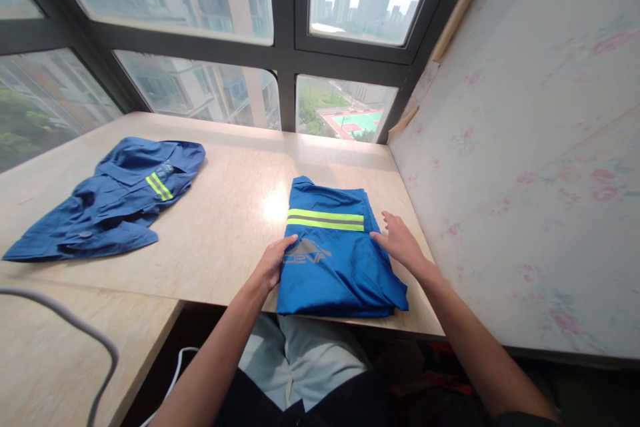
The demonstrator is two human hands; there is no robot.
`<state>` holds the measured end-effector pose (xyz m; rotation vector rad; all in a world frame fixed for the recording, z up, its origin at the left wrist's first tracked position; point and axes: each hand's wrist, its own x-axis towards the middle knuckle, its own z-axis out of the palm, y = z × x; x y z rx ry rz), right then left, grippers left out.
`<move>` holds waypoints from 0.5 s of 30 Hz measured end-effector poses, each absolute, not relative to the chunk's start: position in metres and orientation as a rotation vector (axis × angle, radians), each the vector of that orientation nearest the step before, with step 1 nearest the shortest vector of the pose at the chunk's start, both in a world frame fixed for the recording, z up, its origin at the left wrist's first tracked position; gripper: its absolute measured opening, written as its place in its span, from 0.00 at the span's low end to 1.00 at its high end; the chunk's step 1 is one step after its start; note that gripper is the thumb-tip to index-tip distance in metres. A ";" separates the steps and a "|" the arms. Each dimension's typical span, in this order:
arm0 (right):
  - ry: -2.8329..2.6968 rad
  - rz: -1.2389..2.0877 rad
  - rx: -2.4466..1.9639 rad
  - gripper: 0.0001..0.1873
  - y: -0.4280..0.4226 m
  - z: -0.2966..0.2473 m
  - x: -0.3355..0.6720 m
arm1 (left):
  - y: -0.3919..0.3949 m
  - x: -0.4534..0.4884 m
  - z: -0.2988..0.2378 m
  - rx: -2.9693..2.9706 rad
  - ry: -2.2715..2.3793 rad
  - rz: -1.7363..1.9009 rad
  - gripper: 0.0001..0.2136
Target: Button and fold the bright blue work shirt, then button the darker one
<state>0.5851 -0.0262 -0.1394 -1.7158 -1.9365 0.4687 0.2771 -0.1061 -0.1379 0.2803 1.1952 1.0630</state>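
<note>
While left fingers touch the garment, their grip hidden, right fingers spread, empty.

Can't read any words for sure tbh, just make out grey logo lettering on the folded blue work jacket and smudgy print on the rumpled work jacket.

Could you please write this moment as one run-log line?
Left hand: at left edge of folded blue garment | right hand: thumb at its right edge | second garment: rumpled on tabletop, to the left
</note>
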 end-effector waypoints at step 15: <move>-2.386 0.154 -1.591 0.33 -0.114 -0.166 0.521 | -0.106 0.283 -0.134 0.434 1.370 1.007 0.20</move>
